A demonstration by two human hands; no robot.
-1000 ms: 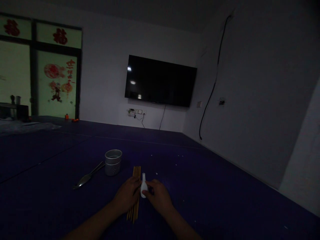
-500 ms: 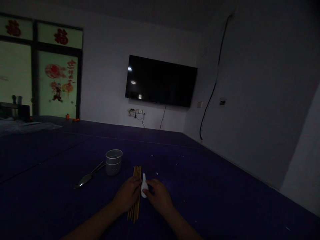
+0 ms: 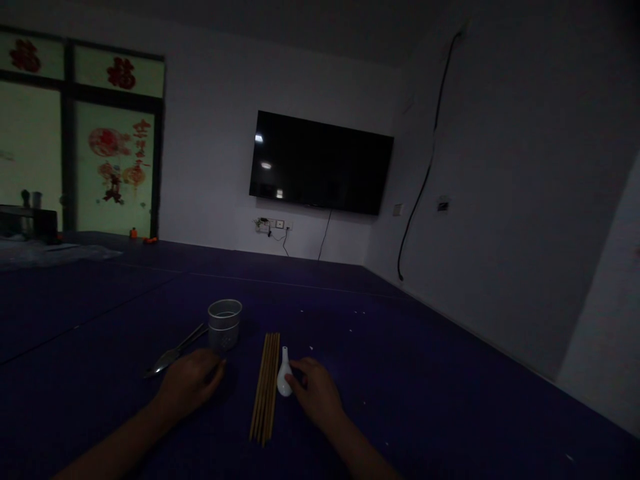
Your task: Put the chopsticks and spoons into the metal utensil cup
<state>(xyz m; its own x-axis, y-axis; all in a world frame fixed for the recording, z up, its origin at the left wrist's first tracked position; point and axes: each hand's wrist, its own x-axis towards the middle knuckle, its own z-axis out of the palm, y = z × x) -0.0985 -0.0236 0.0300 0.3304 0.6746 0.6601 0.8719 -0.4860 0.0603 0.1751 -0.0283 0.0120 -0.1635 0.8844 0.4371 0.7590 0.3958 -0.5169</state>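
Ideally, I'd steady the white soup spoon [image 3: 283,385], lower centre, with the right hand [image 3: 317,392]'s narrow, light pinch, the left hand [image 3: 189,381] loosely curled, its hold unclear.

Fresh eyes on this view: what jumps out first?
The big black TV on the far wall likely comes first, then the pale door with red decorations at far left. Up close, the white spoon stands out against the purple surface, between the chopsticks and the right hand.

White spoon [image 3: 283,383] partly hidden by right hand [image 3: 316,392], forearms [image 3: 117,440] cropped below, specks [image 3: 311,348] too small to identify
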